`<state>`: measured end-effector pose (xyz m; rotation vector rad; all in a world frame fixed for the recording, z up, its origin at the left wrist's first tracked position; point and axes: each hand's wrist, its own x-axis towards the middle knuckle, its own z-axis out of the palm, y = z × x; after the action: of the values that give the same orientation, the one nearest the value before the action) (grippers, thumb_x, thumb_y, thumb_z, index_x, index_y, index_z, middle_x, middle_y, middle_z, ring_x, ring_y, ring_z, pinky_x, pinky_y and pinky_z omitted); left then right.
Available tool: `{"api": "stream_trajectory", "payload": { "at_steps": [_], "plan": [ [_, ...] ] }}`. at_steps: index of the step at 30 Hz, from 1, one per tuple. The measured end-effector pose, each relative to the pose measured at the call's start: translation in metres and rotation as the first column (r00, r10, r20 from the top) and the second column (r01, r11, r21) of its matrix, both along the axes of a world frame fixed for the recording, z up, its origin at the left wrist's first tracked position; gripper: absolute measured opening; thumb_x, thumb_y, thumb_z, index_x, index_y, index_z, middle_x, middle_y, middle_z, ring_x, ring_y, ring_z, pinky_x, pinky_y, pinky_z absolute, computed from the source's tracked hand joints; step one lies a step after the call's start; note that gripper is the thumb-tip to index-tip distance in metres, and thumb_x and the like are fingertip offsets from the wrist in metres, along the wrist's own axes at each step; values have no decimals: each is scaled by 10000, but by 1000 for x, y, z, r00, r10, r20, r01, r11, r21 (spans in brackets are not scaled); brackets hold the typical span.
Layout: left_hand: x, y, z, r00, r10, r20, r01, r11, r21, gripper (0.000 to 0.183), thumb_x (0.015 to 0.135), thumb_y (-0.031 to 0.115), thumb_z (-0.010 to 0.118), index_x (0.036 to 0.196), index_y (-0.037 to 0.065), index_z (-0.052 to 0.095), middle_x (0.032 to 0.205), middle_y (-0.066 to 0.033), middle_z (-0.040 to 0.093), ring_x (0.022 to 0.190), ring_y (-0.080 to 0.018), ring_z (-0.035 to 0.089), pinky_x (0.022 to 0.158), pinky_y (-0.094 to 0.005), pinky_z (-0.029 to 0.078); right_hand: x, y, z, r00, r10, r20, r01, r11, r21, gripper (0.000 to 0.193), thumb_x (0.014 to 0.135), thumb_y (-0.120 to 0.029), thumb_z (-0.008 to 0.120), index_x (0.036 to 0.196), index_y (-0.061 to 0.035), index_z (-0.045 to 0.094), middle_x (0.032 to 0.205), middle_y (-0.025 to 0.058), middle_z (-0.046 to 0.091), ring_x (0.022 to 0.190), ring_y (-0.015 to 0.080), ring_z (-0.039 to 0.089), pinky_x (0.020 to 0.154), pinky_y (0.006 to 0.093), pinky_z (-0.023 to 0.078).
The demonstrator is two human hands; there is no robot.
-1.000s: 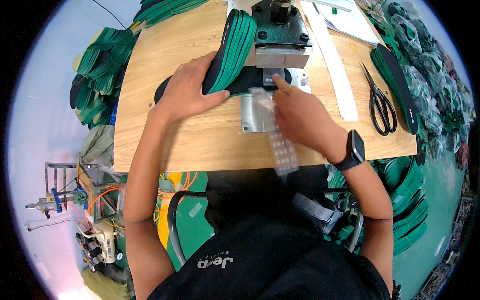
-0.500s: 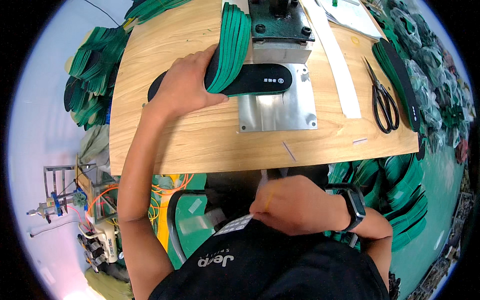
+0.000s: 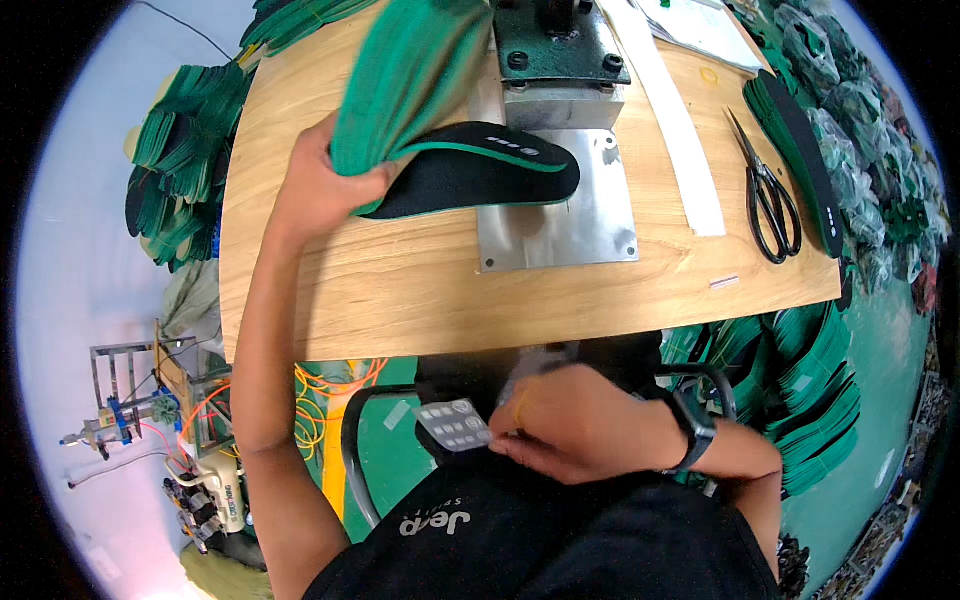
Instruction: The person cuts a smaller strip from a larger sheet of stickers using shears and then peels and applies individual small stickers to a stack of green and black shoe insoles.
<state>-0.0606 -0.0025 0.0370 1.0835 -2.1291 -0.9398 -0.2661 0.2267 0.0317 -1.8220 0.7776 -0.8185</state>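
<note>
My left hand (image 3: pixel 325 190) is closed around a stack of green insoles (image 3: pixel 405 85), blurred by motion and tilted over the table. Beneath it a black insole (image 3: pixel 440 185) lies partly on the metal plate (image 3: pixel 560 240). A second black, green-edged insole (image 3: pixel 480 143) arches over that one, its toe showing small white marks; its heel end is hidden by the stack. Low in front of my body, my right hand (image 3: pixel 590 425) pinches a small grey sheet with white printed marks (image 3: pixel 453 424). A yellow band (image 3: pixel 520 405) shows near its fingers.
A black-topped press block (image 3: pixel 560 65) stands behind the plate. To its right are a white strip (image 3: pixel 680 150), black scissors (image 3: pixel 768 205) and more insoles (image 3: pixel 795 160). A short thin strip (image 3: pixel 724 282) lies near the front edge. Green insole piles (image 3: pixel 195 150) stand at the left.
The stack in my left hand has swung left and tilted, and a second insole now shows over the lower one. The sheet in my right hand has turned face up. One thin strip is gone from the table.
</note>
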Motion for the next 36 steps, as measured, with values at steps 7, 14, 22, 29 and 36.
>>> {"api": "stream_trajectory", "payload": {
  "at_steps": [7,14,22,29,36],
  "plan": [
    [21,-7,-8,912,200,-358,-218,976,-11,272,710,70,714,953,-25,636,837,-50,652,716,-110,588,671,-278,490,-19,-66,1,973,-228,27,207,921,330,173,897,-152,519,889,1,599,679,171,592,582,278,595,545,364,468],
    [7,-1,-6,930,230,-287,-232,972,25,240,715,74,720,919,-15,632,806,-34,642,681,-92,570,636,-258,481,-58,-108,-7,831,-512,-217,522,585,621,217,912,-165,587,770,-2,614,519,24,530,387,67,425,365,202,304],
    [7,-1,-6,948,188,-257,-179,982,60,224,715,100,733,878,-3,619,774,-20,626,660,-76,548,618,-251,476,-61,-113,-11,799,-564,-210,554,554,621,275,872,-198,617,665,-18,605,485,35,525,375,81,436,361,217,323],
    [9,-2,-4,963,185,-196,-187,982,7,251,714,115,735,901,-8,621,789,-24,632,675,-80,552,634,-254,479,-62,-120,-11,792,-548,-269,586,559,587,293,911,-214,607,678,-39,589,484,16,519,337,59,379,340,207,254],
    [7,1,-4,963,176,-206,-177,984,16,265,717,117,735,920,-11,623,790,-28,634,671,-82,550,633,-252,478,-64,-122,-11,792,-547,-272,592,575,565,277,880,-195,605,669,-15,598,477,28,515,362,81,398,352,236,295]
  ]
}}
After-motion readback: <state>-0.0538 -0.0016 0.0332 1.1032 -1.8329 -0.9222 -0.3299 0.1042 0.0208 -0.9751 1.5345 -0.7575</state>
